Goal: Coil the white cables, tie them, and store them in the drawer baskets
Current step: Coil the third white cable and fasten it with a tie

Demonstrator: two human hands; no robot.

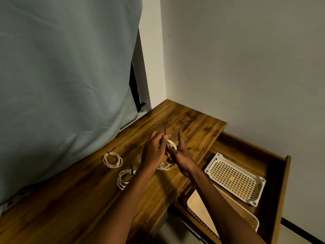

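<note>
While both hands are working at the centre of the frame, the left hand is curling its fingers round a white cable coil and pinching a dark tie whose free end is sticking up above the knuckles. The right hand is gripping the same coil from the right side, its forefinger pointing upward; the lower loops of the coil are showing beneath both wrists, just over the wooden tabletop.

Two finished coils are lying on the wood to the left of the hands: a tied coil at centre left, sitting near the hanging grey cloth, and a second tied coil below it, partly passing under the left forearm. They are sitting near each other but apart.

At the right of the frame an open drawer is standing out beyond the tabletop's right edge. A white lattice basket is sitting inside it toward the back, and a cream basket is lying nearer the lower edge, crossed by the right forearm. Bare wood is stretching toward the wall corner above the hands and across the lower left.
</note>
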